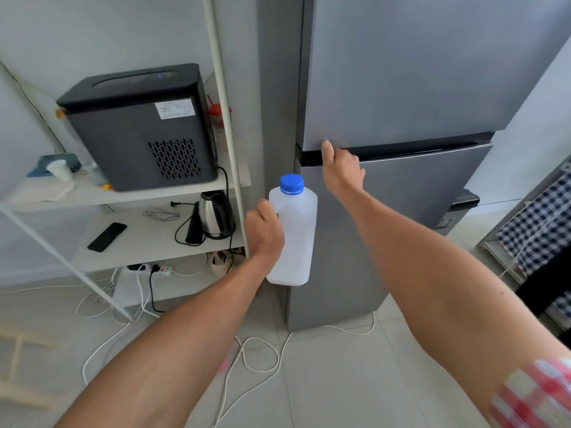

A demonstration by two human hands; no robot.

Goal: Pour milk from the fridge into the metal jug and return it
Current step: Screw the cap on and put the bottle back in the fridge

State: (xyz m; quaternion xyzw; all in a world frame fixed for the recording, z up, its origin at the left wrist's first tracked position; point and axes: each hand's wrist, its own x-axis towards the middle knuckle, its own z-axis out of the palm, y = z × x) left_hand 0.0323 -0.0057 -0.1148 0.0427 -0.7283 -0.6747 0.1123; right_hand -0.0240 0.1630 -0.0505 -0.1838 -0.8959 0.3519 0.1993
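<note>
A white plastic milk bottle [295, 236] with a blue cap hangs upright in front of the grey fridge [401, 88]. My left hand [262, 233] grips the bottle by its handle on the left side. My right hand [340, 169] rests on the dark gap between the fridge's upper and lower doors, with the fingers curled into the gap and the thumb pointing up against the upper door. Both fridge doors are shut. The metal jug is not in view.
A white shelf rack [234, 180] stands left of the fridge with a black appliance [139, 128], a steel kettle [214, 214] and a black phone [106, 236]. White cables [253, 356] trail over the tiled floor. A checked cloth [537, 230] hangs at the right.
</note>
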